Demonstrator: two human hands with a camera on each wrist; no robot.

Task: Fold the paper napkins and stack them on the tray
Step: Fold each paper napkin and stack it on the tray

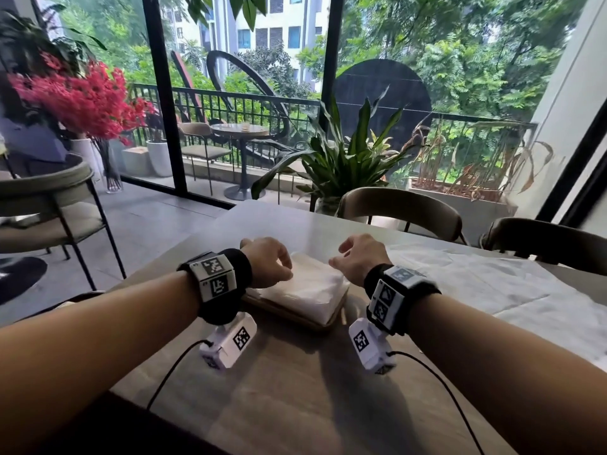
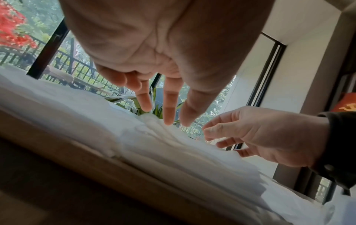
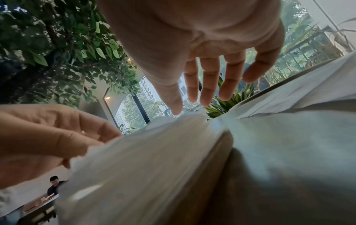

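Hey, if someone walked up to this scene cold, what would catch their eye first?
Probably the two hands at the table's centre, the left hand and right hand hovering over a white napkin stack on a wooden tray, the left fingertips just touching its top. Next, the red flowers at the far left by the window, and a big leafy plant behind the table.

Looks like cafe, seating by big glass wall. Wooden table point(image 1: 295, 372), curved-back chairs point(image 1: 400, 208) at 12 and 1 o'clock. Balcony bistro table point(image 1: 239, 129) at 11, red flowers point(image 1: 78, 96) at 10. Another customer point(image 3: 55, 185) seated in background.
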